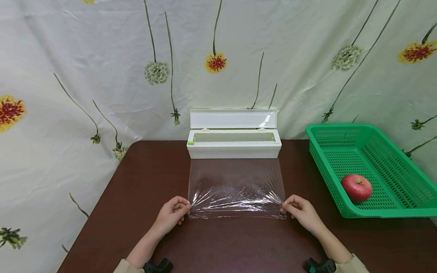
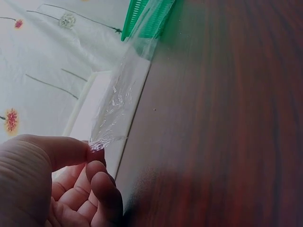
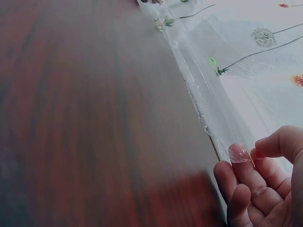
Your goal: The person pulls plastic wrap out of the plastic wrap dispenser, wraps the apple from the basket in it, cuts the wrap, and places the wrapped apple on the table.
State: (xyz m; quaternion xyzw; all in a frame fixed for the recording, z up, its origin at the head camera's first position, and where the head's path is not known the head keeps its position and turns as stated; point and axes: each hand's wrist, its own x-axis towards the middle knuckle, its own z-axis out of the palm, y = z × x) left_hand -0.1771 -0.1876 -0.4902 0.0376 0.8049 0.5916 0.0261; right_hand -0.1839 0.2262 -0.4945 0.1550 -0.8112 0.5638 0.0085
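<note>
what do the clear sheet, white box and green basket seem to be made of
Clear sheet: probably thin plastic film, glossy; it is see-through, with bright creases.
White box: likely rigid plastic, smooth; crisp edges and a highlight suggest it.
Green basket: seemingly moulded plastic, faintly shiny; its walls are evenly perforated.

We can pass over the table on the near side of the plastic film, but the white box blocks the far side and the green basket the right.

Creased clear film, pinched at two corners, extends from an open white box.
</note>
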